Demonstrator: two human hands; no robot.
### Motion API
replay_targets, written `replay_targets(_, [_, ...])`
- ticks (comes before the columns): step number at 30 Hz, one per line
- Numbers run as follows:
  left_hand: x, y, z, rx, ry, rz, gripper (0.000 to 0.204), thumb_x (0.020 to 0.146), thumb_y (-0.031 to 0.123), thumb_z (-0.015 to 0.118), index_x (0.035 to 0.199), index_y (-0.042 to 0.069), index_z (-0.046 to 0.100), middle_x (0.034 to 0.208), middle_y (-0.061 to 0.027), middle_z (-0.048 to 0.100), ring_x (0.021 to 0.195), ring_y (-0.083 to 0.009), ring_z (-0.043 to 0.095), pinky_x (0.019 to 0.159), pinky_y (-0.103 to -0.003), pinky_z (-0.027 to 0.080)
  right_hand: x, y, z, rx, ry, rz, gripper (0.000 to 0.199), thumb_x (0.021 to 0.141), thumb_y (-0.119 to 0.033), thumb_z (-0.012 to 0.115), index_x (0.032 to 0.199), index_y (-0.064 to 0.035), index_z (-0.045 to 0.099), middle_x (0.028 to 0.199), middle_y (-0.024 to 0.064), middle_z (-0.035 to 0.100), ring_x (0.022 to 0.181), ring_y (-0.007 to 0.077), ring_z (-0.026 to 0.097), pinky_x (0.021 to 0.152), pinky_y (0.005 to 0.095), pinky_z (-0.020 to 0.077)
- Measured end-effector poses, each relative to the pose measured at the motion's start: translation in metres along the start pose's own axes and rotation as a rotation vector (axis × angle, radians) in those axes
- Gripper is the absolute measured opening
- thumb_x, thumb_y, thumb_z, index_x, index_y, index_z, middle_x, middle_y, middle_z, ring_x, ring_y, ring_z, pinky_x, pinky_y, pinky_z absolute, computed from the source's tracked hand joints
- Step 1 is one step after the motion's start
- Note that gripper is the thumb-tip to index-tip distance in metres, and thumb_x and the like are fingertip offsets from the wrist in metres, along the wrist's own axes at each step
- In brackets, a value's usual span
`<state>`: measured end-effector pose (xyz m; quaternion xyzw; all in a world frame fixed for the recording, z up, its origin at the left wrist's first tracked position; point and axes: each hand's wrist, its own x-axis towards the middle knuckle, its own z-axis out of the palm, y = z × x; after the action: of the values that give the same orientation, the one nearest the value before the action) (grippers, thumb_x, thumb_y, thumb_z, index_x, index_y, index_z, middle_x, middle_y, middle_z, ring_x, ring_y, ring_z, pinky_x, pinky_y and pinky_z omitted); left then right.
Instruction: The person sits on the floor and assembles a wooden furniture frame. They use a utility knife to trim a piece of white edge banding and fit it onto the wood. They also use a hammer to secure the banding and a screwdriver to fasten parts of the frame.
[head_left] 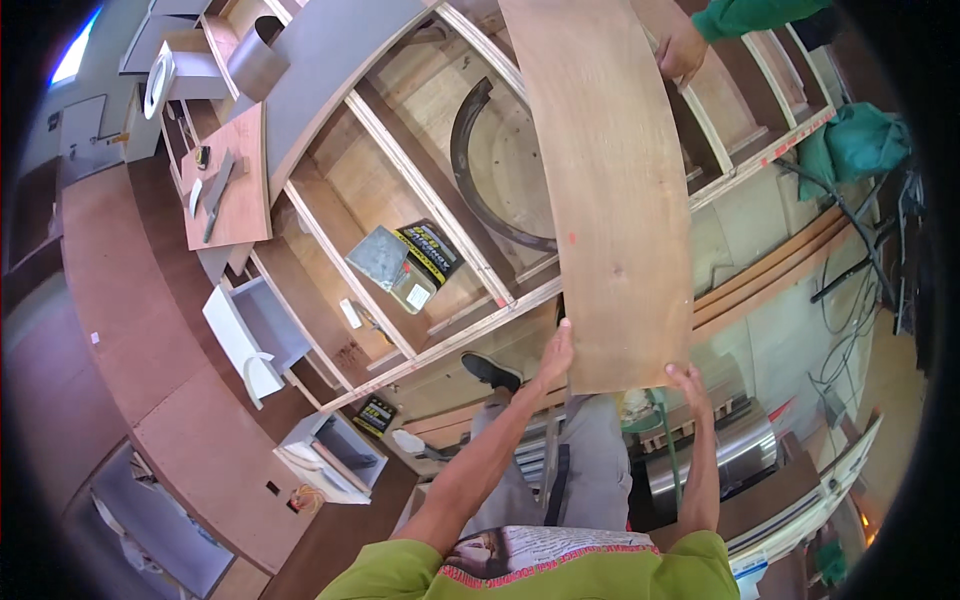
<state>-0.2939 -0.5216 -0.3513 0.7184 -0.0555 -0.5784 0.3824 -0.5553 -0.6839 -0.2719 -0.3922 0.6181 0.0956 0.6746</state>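
Observation:
A long, pale plywood panel (620, 220) lies across the wooden frame and stretches from me to the far side. My left hand (560, 352) is closed on its left edge near the close end. At the near right corner, my right hand (688, 386) grips the same panel, thumb at the edge. Near the panel's far right edge is another person's hand (683, 52) in a green sleeve; whether it touches the panel I cannot tell. Beneath the panel, the wooden frame (430, 195) has several open bays, and a dark curved strip (465, 150) rests in one.
A metal tin (418, 290) and a black-and-yellow package sit in a frame bay. Left, a small board (235, 222) bears a knife (218, 195) and a tape measure (203, 157). Open white boxes (335, 455) stand nearby. Curved wooden strips (775, 265) and cables lie right; a shiny metal cylinder (735, 450) stands close.

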Motion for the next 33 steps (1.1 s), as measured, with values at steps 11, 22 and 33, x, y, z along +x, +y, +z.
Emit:
replay_targets(11, [0.025, 0.004, 0.04, -0.03, -0.076, 0.071, 0.072, 0.098, 0.052, 0.02, 0.128, -0.009, 0.044, 0.131, -0.0282, 0.048, 0.128, -0.0356, 0.042, 0.105, -0.037, 0.03, 0.043, -0.014, -0.05, -0.293, -0.102, 0.116, 0.072, 0.082, -0.057, 0.06, 0.128, -0.002, 0.05, 0.12, 0.0105, 0.057, 0.108, 0.021, 0.054, 0.086, 0.0368, 0.0469])
replay_targets(22, [0.031, 0.001, 0.022, 0.046, 0.032, -0.217, 0.07, 0.09, 0.053, 0.045, 0.129, -0.005, 0.038, 0.12, -0.0254, 0.056, 0.116, -0.0364, 0.053, 0.096, -0.041, 0.041, 0.088, 0.015, -0.021, -0.313, -0.167, 0.192, 0.081, 0.081, -0.061, 0.057, 0.137, -0.0051, 0.04, 0.129, 0.0117, 0.051, 0.114, 0.0249, 0.051, 0.086, 0.0379, 0.0473])
replay_targets(33, [0.025, -0.039, -0.004, 0.072, 0.243, 0.024, 0.062, 0.093, 0.04, 0.045, 0.133, -0.007, 0.037, 0.131, -0.0269, 0.047, 0.126, -0.0373, 0.043, 0.106, -0.04, 0.033, 0.097, 0.037, 0.03, -0.205, -0.119, 0.066, 0.071, 0.087, -0.052, 0.056, 0.134, -0.0006, 0.043, 0.133, 0.0143, 0.048, 0.12, 0.0233, 0.048, 0.093, 0.0392, 0.045])
